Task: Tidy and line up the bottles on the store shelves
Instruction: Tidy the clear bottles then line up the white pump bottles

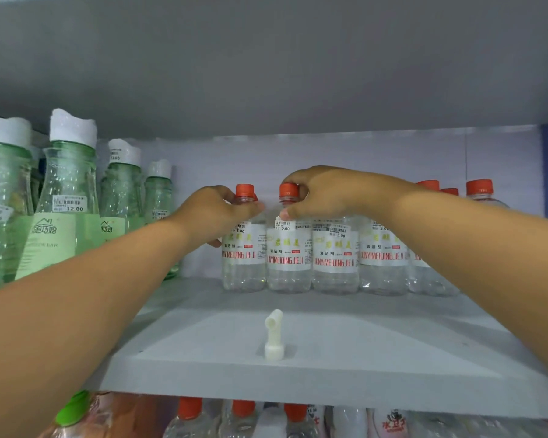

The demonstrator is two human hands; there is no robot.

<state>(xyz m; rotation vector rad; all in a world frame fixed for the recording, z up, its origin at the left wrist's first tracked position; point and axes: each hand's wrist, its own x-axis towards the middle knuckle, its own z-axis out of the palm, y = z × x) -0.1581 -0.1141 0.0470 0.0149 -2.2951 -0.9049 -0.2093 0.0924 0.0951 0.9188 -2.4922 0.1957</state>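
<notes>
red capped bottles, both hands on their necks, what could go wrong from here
1. The left hand and right hand each grip a clear bottle high up near its red cap; pulling from the top could tip them into the close-packed row.
2. The small white nozzle stands loose near the shelf's front edge; bottles dragged forward, or a forearm, might knock it off.

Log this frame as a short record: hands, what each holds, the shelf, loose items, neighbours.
left hand: grips the neck of the leftmost clear bottle
right hand: grips the red cap of the second clear bottle
row: red-capped clear bottles upright, side by side at the back of the grey shelf
loose item: white nozzle standing near the shelf's front edge
left neighbours: green bottles with white caps
below: more bottles, partly hidden
</notes>
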